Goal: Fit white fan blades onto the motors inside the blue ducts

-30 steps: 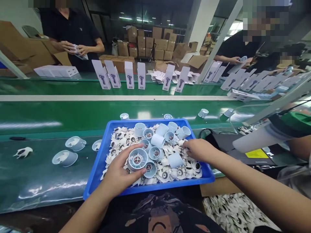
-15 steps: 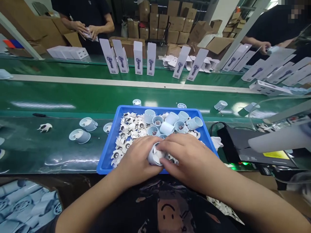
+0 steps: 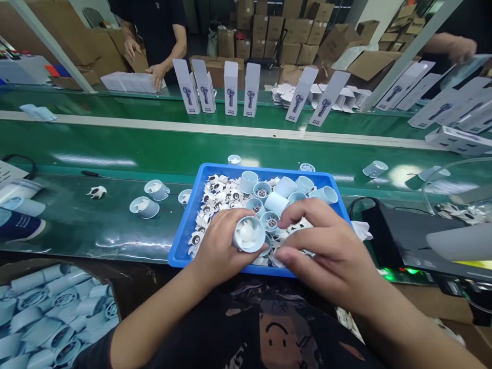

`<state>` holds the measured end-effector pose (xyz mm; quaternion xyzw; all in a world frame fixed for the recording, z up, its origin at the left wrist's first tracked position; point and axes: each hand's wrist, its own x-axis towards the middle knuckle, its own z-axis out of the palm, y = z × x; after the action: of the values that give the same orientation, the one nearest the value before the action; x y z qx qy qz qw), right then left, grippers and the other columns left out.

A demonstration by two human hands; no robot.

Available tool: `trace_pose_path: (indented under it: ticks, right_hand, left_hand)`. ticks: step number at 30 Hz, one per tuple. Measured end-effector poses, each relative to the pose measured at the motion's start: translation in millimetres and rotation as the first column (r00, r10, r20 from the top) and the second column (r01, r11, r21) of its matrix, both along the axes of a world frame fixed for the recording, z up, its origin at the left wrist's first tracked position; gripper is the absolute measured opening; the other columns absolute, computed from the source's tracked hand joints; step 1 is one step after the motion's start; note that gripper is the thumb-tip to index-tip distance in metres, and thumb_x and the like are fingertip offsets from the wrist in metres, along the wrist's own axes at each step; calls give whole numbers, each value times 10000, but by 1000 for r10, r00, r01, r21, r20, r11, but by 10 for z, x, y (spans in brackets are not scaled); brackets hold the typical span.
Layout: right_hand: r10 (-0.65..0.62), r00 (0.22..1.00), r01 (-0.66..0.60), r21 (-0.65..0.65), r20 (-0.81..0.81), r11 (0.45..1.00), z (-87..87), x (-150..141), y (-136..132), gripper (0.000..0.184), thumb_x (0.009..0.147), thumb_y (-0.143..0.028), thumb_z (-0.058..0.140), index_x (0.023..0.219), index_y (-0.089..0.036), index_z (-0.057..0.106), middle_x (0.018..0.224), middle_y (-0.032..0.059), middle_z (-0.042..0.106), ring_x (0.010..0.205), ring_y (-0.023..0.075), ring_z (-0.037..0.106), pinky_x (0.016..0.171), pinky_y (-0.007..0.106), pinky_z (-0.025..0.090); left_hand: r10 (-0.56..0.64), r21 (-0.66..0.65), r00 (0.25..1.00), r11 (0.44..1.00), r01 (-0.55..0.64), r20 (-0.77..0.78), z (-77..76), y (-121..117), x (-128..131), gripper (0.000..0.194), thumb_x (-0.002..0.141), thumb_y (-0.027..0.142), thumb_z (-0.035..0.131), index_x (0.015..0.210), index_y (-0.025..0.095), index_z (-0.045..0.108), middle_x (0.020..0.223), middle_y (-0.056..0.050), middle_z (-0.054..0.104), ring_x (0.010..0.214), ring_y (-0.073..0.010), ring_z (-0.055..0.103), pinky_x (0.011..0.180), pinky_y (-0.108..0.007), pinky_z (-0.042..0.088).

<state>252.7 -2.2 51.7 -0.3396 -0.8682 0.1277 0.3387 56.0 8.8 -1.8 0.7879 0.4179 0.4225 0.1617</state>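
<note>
The light-blue cup (image 3: 261, 237) is being gripped by the left hand (image 3: 219, 243) over the near part of the blue tray (image 3: 177, 253), its mouth being turned up toward the camera. A white blade piece (image 3: 247, 233) is now being shown inside that mouth, whereas a second ago only spokes and a hub were being shown by the cup in the same hand. The right hand (image 3: 330, 251) is no longer being kept against the cup, as it was half a second ago; it is being held apart, just to the right, with thumb and forefinger parted and nothing being seen between them.

From this change, the fitting of this cup is apparently being brought close to its end, though whether the blade is sitting fully home cannot be told. Loose white blades (image 3: 217, 193) are being held in the tray's left part, and other light-blue cups (image 3: 277, 204) are lying over its right part. On the worktop (image 3: 100, 225) to the left, two filled cups (image 3: 144, 207) are standing close together, a single blade (image 3: 97, 192) lying farther left.
</note>
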Motion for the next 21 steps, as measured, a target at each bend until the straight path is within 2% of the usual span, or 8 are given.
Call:
trace_pose_path:
  ticks: [3, 7, 10, 12, 15, 17, 19, 21]
  right_hand:
    - [-40, 997, 36, 63, 59, 997, -24, 34, -11, 345, 958, -495, 603, 1133, -209, 688, 1315, 127, 551, 1181, 309, 529, 981, 524, 416]
    - [-69, 995, 77, 124, -71, 989, -13, 85, 62, 261, 1010, -373, 520, 900, -207, 689, 1211, 90, 604, 1120, 247, 567, 974, 455, 444]
    - [-35, 999, 30, 113, 41, 993, -52, 56, 84, 453, 970, -565, 535, 1218, -205, 651, 1452, 142, 448, 1314, 334, 450, 1057, 569, 386]
    - [-25, 998, 17, 134, 58, 991, -84, 40, 77, 375, 974, -549, 543, 1061, -217, 695, 1418, 112, 501, 1287, 328, 483, 1091, 610, 315]
    - [-25, 998, 35, 185, -60, 982, -59, 147, 174, 360, 1012, -407, 497, 753, -205, 643, 1144, 43, 662, 1086, 223, 603, 1096, 508, 334]
    - [-188, 982, 185, 100, 24, 978, -6, 325, 408, 304, 978, -420, 528, 803, -221, 678, 1164, 36, 656, 1110, 215, 596, 1091, 454, 372]
    - [-481, 848, 499, -28, 220, 866, 36, 561, 770, 238, 947, -409, 576, 936, -215, 713, 1284, 62, 601, 1220, 246, 541, 1095, 449, 394]
    - [-644, 702, 692, -77, 304, 717, 48, 806, 1170, 280, 991, -333, 532, 1136, -132, 662, 1346, 153, 533, 1244, 287, 519, 1064, 508, 422]
  left_hand:
    - [-6, 46, 1000, 999, 6, 2, -5, 35, -35, 410, 815, 424, 739, 1123, 223, 557, 1045, -68, 711, 960, -253, 670, 894, -409, 518]
    - [-18, -2, 999, 1000, 18, -35, 13, 92, -70, 422, 813, 405, 740, 1152, 230, 560, 1067, -75, 712, 998, -269, 660, 923, -434, 504]
    - [-18, 20, 997, 1000, 20, -78, 29, 130, -64, 423, 817, 395, 733, 1165, 235, 554, 1094, -75, 705, 1032, -282, 653, 946, -450, 492]
    - [-33, 45, 995, 998, 38, -98, 33, 151, -53, 396, 834, 388, 716, 1156, 236, 545, 1088, -72, 701, 1032, -277, 649, 949, -448, 489]
    - [-67, 31, 991, 997, 71, -113, 33, 229, -82, 410, 848, 405, 706, 1183, 246, 532, 1125, -72, 683, 1075, -274, 626, 981, -461, 476]
    - [-44, -26, 992, 999, 41, -122, 49, 373, -154, 462, 823, 453, 722, 1203, 254, 550, 1204, -86, 633, 1160, -296, 581, 1039, -499, 444]
    - [64, -105, 986, 991, -81, -154, 95, 632, -250, 516, 767, 524, 736, 1179, 247, 595, 1228, -106, 569, 1211, -336, 537, 1064, -532, 421]
    - [203, -211, 955, 945, -248, -214, 176, 987, -328, 571, 720, 566, 733, 1169, 233, 615, 1207, -114, 533, 1216, -359, 525, 1053, -520, 433]
